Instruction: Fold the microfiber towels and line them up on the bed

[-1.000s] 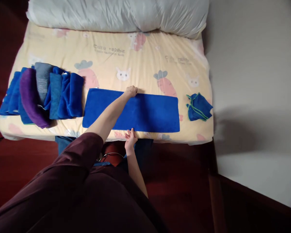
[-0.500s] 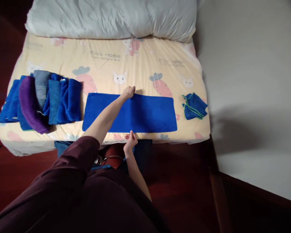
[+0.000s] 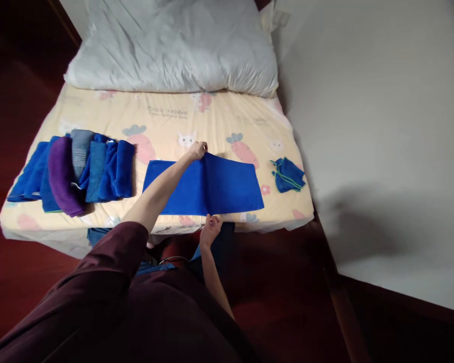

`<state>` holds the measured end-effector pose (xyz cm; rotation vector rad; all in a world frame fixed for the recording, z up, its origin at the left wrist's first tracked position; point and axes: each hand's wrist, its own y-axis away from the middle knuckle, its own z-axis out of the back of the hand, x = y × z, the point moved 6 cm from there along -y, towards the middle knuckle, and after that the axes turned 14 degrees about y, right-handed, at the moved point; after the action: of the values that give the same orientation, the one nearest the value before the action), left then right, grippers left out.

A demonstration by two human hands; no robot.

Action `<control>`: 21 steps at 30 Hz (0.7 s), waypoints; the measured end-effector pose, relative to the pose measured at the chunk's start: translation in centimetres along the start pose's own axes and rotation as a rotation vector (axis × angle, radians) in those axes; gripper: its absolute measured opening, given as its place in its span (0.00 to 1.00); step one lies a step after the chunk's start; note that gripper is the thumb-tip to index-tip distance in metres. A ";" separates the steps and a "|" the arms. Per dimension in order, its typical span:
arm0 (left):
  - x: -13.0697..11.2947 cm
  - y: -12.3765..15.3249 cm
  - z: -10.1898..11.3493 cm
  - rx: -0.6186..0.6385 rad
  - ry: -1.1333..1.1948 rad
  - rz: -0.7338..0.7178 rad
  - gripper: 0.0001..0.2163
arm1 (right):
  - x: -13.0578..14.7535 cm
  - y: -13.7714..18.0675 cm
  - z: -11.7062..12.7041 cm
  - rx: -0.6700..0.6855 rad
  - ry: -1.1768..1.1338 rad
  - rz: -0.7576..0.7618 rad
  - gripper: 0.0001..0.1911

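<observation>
A blue towel (image 3: 232, 185) lies as a long strip across the bed before me, its middle raised into a crease between my hands. My left hand (image 3: 198, 150) reaches over the towel and pinches the far edge at mid-length. Opposite it, my right hand (image 3: 211, 230) has fingertips closed on the near edge, by the side of the bed. Both ends of the towel rest on the sheet, and my left forearm hides part of its left half.
On the left are several folded blue towels (image 3: 123, 169), a purple towel (image 3: 63, 174) and a grey one (image 3: 80, 148). A crumpled blue cloth with green edging (image 3: 289, 175) lies right. A grey quilt (image 3: 174, 50) covers the back of the patterned bed sheet (image 3: 212, 121); a wall (image 3: 374, 126) stands right.
Both hands now pinch the towel's long edges, and its middle has risen into a ridge, drawing the ends inward. My view has shifted, showing more of the quilt.
</observation>
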<state>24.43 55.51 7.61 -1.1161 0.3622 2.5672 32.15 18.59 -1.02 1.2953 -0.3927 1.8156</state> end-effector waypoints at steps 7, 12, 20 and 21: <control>-3.8 4.9 7.1 -0.123 0.320 -0.022 0.09 | 4.4 -1.3 4.3 -0.051 -0.071 0.124 0.19; -4.9 10.0 14.1 -0.218 0.717 -0.089 0.07 | 9.7 -4.1 7.7 -0.143 -0.207 0.306 0.29; -8.1 20.6 25.3 -0.321 0.888 -0.294 0.19 | 25.2 -9.2 11.0 -0.046 -0.299 0.655 0.29; -8.3 21.9 26.4 -0.351 0.869 -0.303 0.20 | 27.0 -9.4 11.0 -0.026 -0.304 0.686 0.28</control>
<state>3.93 43.17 33.57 -2.1915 -0.0865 1.7981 43.51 29.01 25.45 1.5398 -1.1357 2.1398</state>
